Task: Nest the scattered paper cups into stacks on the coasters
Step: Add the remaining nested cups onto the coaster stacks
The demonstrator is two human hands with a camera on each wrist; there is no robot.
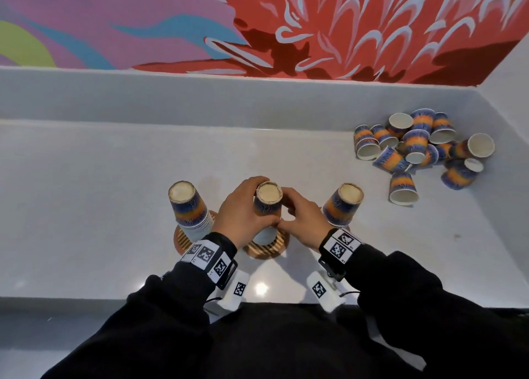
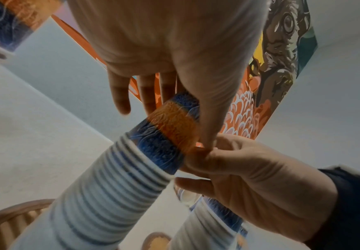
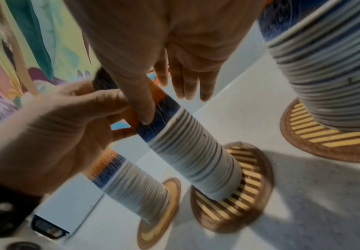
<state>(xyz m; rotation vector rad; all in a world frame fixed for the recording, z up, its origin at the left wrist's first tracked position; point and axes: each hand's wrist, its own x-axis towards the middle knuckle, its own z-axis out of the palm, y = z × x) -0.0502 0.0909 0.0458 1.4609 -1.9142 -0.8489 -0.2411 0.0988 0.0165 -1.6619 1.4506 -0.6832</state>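
Three stacks of upturned blue-and-orange paper cups stand on round striped coasters. My left hand (image 1: pixel 243 209) grips the top cup of the middle stack (image 1: pixel 267 199) from the left. My right hand (image 1: pixel 297 214) pinches the same cup from the right, thumb (image 3: pixel 146 115) on its side. The middle stack (image 3: pixel 196 160) leans on its coaster (image 3: pixel 251 199). The left stack (image 1: pixel 186 207) and the right stack (image 1: pixel 342 205) stand free on either side. Loose cups (image 1: pixel 420 146) lie in a heap at the back right.
The white counter (image 1: pixel 100 192) ends at a raised ledge and a painted wall behind. One loose cup (image 1: pixel 403 188) stands apart, nearer the right stack. The left coaster (image 1: pixel 181 240) shows under its stack.
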